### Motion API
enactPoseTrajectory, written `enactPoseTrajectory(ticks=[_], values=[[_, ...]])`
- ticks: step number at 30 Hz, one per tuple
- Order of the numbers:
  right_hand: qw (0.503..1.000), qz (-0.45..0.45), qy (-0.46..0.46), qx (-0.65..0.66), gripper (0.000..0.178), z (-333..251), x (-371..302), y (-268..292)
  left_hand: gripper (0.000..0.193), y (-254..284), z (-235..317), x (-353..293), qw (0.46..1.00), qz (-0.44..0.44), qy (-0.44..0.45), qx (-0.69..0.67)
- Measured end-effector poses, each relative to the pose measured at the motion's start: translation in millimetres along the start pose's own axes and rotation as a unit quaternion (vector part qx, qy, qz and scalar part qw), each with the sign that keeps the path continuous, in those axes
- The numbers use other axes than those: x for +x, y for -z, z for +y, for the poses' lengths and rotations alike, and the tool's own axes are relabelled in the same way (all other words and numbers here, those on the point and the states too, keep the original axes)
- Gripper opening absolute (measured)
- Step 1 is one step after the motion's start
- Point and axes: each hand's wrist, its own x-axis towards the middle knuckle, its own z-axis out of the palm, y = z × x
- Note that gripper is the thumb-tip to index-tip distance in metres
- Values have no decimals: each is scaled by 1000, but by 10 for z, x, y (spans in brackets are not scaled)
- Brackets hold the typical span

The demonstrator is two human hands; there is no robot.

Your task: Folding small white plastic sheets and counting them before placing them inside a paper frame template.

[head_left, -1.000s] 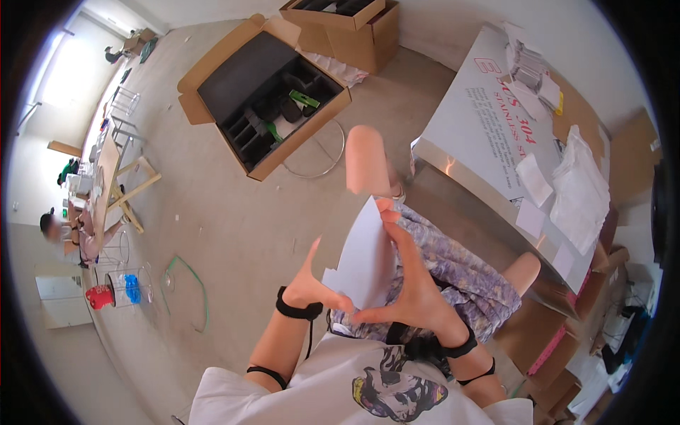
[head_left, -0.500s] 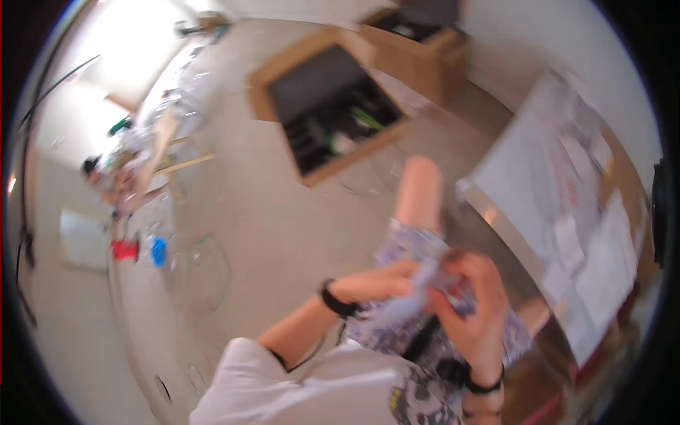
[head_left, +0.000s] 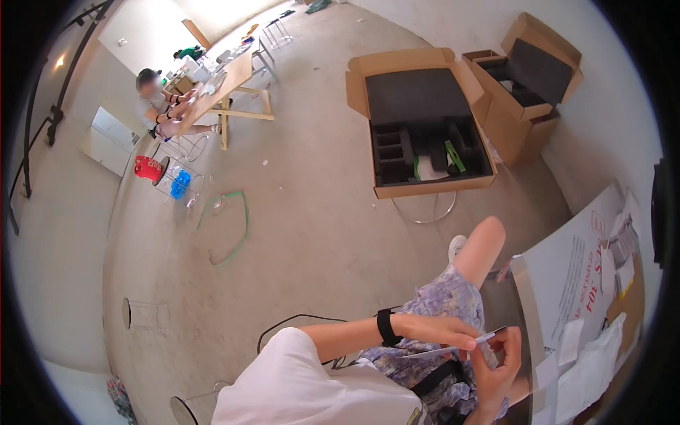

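Over my lap, my left hand (head_left: 439,330) and my right hand (head_left: 498,370) meet at a thin white sheet (head_left: 430,353), like paper or card. The left thumb and fingers pinch its upper part, while part of the sheet sticks out below the left palm. My right fingers are bent around its other end, close to the left fingertips. A small dark edge shows at the top, by the right fingers; what it belongs to I cannot make out. Both wrists are near the front edge of the white-covered table (head_left: 549,301) on the right.
White papers and bags (head_left: 591,372) lie on that table. Ahead, an open cardboard box (head_left: 432,191) with black foam stands on a round stool; another open box (head_left: 528,110) is behind it. Far left, a person (head_left: 152,103) sits at a wooden table (head_left: 237,74). A stool (head_left: 127,313) stands at left.
My view has swung to the right and steadied, so the boxes and table appear sharper. Both hands keep hold of the white sheet, which now shows more edge-on.
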Motion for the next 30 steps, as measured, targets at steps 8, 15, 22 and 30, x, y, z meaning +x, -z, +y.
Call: enactPoseTrajectory(ticks=[8,15,22,30], values=[[987,-159,8,-26,33,-56,40,168,95,150,103,-49,992,36,-37,116],[982,-132,124,-46,25,14,-31,336,128,84,106,262,996,-83,8,-16],[991,-7,134,20,16,112,-305,339,120,-102,63,422,998,-60,1,-1],[985,118,84,96,18,109,-399,280,118,-146,52,448,985,52,-53,153]])
